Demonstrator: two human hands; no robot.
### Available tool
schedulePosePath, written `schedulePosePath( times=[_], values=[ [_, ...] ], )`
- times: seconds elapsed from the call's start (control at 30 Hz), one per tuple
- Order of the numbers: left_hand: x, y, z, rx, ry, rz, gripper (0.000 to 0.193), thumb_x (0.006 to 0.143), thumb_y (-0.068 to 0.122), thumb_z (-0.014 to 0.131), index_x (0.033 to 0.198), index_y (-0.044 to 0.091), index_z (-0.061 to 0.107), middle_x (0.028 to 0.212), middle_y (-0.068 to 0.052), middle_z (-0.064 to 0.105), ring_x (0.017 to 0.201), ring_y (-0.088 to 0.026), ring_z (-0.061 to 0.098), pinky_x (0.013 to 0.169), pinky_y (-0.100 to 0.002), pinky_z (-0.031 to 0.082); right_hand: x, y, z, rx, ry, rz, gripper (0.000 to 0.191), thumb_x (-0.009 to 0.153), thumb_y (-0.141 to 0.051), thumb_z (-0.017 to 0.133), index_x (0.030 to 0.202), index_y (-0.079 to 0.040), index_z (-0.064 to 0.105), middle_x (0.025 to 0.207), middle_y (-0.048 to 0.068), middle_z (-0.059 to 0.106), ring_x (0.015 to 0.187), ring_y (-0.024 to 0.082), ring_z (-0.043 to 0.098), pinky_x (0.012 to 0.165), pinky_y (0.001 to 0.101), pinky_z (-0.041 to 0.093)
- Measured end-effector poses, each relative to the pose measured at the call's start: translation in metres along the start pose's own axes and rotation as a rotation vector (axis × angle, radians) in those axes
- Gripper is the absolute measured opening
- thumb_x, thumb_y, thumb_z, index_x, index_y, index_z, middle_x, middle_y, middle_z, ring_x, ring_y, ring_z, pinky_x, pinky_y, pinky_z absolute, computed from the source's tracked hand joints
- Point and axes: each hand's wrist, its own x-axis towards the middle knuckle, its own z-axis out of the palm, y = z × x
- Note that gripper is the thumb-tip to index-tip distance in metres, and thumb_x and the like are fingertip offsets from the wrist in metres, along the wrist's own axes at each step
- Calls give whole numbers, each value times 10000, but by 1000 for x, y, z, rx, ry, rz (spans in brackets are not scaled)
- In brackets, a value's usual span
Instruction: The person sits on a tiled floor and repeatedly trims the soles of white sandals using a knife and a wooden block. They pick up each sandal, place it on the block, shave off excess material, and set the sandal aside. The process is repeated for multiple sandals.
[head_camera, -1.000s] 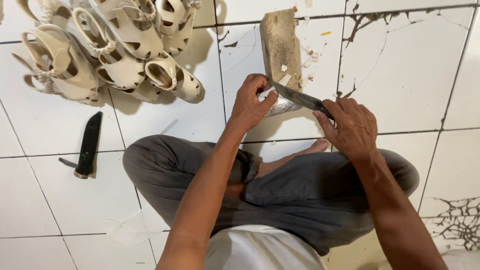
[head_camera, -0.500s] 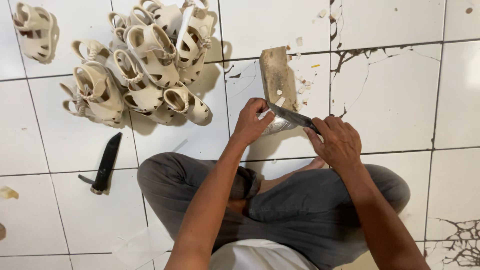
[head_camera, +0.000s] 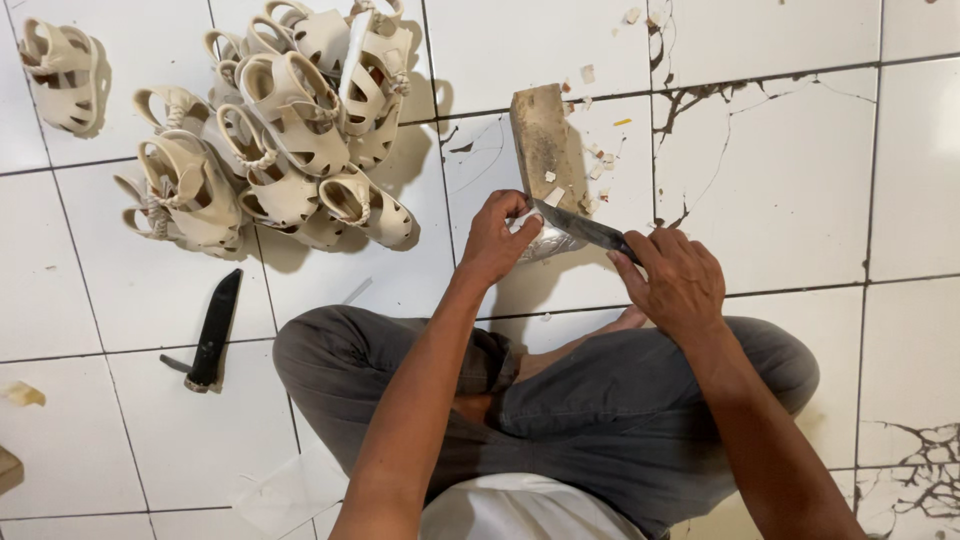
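I sit cross-legged on a white tiled floor. My right hand (head_camera: 672, 280) grips the handle of a dark-bladed knife (head_camera: 580, 226), whose blade points left toward my left hand. My left hand (head_camera: 498, 238) pinches a small pale piece at the blade's tip, against the near end of a worn wooden block (head_camera: 541, 140) that lies flat on the tiles. Pale shavings are scattered around the block's far end.
A heap of several cream child sandals (head_camera: 290, 130) lies at the upper left, with a single one (head_camera: 62, 72) apart at the far left. A second black knife (head_camera: 213, 330) lies on the floor left of my knee. Cracked tiles (head_camera: 700, 130) are at the right.
The view has drifted so the sandals and block sit lower and further right in frame. Both hands stay at the block's near end with the knife between them.
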Motion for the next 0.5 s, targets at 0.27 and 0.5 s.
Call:
schedulePosePath(
  times=[0.27,0.5],
  values=[
    [2,-1,-1,14,-11,-9,265,860,226,717,902,-3,591,998,-120,591,904,-235,574,870,-363,497,4,-3,4,12,28,0,239,932,-325,787,1009,-103,742,786,26,650,725,169,623,618,325,468],
    [1,-4,-1,22,-1,21,257,866,227,705,925,2,595,1006,-118,595,909,-244,584,865,-373,498,6,-5,5,61,26,5,244,944,-331,783,1013,-101,741,778,28,633,711,179,621,630,333,482]
  ],
)
